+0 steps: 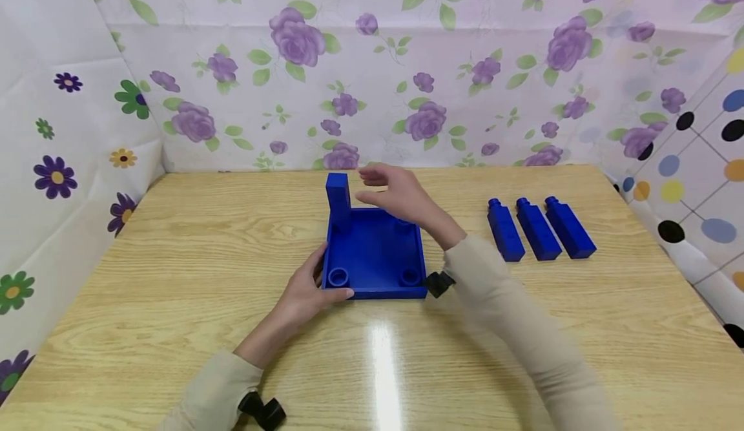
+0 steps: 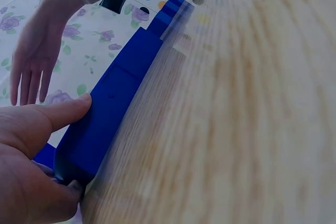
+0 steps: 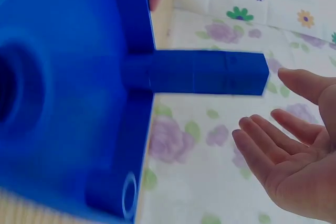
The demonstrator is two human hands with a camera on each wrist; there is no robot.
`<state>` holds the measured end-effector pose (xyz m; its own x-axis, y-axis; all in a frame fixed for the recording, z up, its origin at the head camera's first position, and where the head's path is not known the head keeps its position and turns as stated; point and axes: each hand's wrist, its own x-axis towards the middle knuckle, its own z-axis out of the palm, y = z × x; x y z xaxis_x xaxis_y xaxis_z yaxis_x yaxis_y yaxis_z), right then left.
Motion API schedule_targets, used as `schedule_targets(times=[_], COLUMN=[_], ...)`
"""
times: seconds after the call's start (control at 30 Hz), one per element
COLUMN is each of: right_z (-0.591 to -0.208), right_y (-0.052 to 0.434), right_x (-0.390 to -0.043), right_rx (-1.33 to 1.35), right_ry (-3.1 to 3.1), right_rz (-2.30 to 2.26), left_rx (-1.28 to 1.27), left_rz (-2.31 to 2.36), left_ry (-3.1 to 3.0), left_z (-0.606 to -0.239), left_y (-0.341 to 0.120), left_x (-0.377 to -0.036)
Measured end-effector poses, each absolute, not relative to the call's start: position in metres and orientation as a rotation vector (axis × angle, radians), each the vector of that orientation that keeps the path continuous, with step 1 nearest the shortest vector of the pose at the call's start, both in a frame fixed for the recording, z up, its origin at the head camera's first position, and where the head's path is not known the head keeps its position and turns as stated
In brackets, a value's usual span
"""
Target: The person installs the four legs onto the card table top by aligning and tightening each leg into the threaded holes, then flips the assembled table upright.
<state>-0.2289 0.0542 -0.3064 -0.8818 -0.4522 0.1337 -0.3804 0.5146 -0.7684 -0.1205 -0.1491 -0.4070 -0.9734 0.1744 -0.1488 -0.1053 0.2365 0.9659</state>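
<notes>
The left hand [image 1: 308, 289] grips the near left corner of the blue square base [image 1: 374, 253], thumb laid along its outer side wall and fingers curled about the corner, as the left wrist view shows [image 2: 31, 150]. The right hand [image 1: 395, 192] hovers above the far side of the base with its fingers straight and spread, holding nothing; in the right wrist view its open palm [image 3: 294, 156] sits just beside the free end of the blue peg [image 3: 210, 72], apart from it. That blue peg [image 1: 338, 198] stands upright in the base's far left corner, just left of the right hand. The base lies flat on the wooden table [image 1: 174, 276], between the two hands, with round sockets showing at its other corners. Well off to the right of the right hand, three more blue pegs [image 1: 539, 229] lie side by side on the table.
</notes>
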Motion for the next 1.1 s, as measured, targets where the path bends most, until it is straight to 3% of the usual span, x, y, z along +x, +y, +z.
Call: schedule_targets(times=[0.27,1.1], right_z=[-0.307,-0.358], right_y=[0.093,0.222], right_x=[-0.223,-0.179], right_rx=[-0.678,-0.228], right_ry=[2.716,2.998], right_rz=[-1.324,-1.163], left_rx=[0.059,0.064], left_rz=[1.799,1.813], left_ry=[2.279,2.279], left_z=[-0.406,-0.409], left_y=[-0.152,-0.149], left_x=[-0.121,-0.121])
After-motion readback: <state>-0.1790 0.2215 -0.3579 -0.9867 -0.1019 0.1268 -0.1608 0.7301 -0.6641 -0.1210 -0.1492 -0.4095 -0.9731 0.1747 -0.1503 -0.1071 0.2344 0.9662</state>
